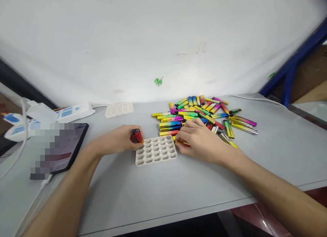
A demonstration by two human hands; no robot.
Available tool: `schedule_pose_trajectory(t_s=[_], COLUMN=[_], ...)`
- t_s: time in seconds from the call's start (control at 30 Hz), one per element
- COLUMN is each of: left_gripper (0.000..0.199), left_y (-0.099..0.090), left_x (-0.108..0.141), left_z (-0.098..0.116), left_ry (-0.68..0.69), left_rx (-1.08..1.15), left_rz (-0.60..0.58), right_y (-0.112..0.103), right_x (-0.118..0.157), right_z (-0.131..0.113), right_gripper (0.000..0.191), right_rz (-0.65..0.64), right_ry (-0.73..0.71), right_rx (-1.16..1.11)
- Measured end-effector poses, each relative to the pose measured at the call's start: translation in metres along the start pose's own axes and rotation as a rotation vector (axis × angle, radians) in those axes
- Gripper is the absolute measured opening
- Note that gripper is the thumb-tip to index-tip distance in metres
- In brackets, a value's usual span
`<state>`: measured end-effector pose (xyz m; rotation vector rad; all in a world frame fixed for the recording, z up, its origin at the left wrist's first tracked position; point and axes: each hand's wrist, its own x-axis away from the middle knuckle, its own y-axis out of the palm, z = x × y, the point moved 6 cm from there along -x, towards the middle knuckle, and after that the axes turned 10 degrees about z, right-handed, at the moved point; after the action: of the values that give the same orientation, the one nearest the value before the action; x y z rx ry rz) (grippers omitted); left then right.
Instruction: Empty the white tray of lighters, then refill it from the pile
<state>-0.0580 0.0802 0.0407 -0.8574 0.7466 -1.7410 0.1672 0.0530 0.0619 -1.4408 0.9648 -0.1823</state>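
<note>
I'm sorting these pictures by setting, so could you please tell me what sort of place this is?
Probably a workshop or small factory workstation: a loose pile of slim, shiny, multicoloured lighters lies on a flat grey tabletop, beside a white rectangular tray with rows of oval pockets.

Two trays (156, 150) (119, 109), two hands (124, 138) (196, 139), one phone (73, 146), dozens of lighters (228, 129), exact count unclear

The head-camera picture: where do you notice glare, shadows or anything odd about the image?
In the head view, shiny glints streak the lighters; in the head view, a bright patch glows on the wall and a soft shadow lies on the table beside the left arm; also in the head view, blocky squares hide part of the screen.
</note>
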Motion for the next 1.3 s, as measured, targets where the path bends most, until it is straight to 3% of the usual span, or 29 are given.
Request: schedule_pose_trajectory(t_s=[0.1, 0.27, 0.33, 0.5, 0.57, 0.7, 0.83, 0.97, 1.1, 1.17, 1.3], left_gripper=[0.02, 0.02, 0.021, 0.023, 0.023, 0.024, 0.038, 0.052, 0.045, 0.039, 0.029], left_y=[0.001, 0.0, -0.001, -0.003, -0.002, -0.001, -0.004, -0.017, -0.03, -0.032, -0.029], left_x=[0.0, 0.0, 0.001, 0.001, 0.002, 0.003, 0.006, 0.007, 0.012, 0.014, 0.014], left_z=[0.001, 0.003, 0.004, 0.005, 0.005, 0.006, 0.008, 0.02, 0.035, 0.04, 0.044], left_ry=[-0.01, -0.008, -0.003, 0.007, 0.01, 0.023, 0.024, 0.117, 0.201, 0.211, 0.265], left_rx=[0.016, 0.008, -0.005, -0.044, -0.044, -0.017, 0.006, -0.004, 0.012, 0.028, 0.068], left_rz=[-0.002, 0.0, 0.001, 0.022, 0.019, -0.019, -0.031, 0.187, 0.435, 0.474, 0.436], right_y=[-0.01, -0.016, -0.013, 0.0, 0.003, 0.01, 0.019, 0.02, 0.02, 0.022, 0.028], right_x=[-0.002, 0.004, 0.005, 0.005, 0.005, 0.005, 0.006, 0.005, 0.005, 0.005, 0.006], right_z=[0.007, 0.03, 0.035, 0.04, 0.04, 0.039, 0.038, 0.03, 0.018, 0.013, 0.005], right_gripper=[0.002, 0.031, 0.035, 0.015, 0.015, 0.031, 0.031, 0.032, 0.033, 0.035, 0.028], right_rz=[0.143, 0.391, 0.408, 0.357, 0.359, 0.369, 0.361, 0.323, 0.249, 0.242, 0.214], right_ry=[0.157, 0.503, 0.574, 0.712, 0.754, 0.774, 0.777, 0.719, 0.684, 0.654, 0.573], right_rx=[-0.228, -0.677, -0.746, -1.015, -1.104, -1.3, -1.391, -1.366, -1.332, -1.355, -1.323])
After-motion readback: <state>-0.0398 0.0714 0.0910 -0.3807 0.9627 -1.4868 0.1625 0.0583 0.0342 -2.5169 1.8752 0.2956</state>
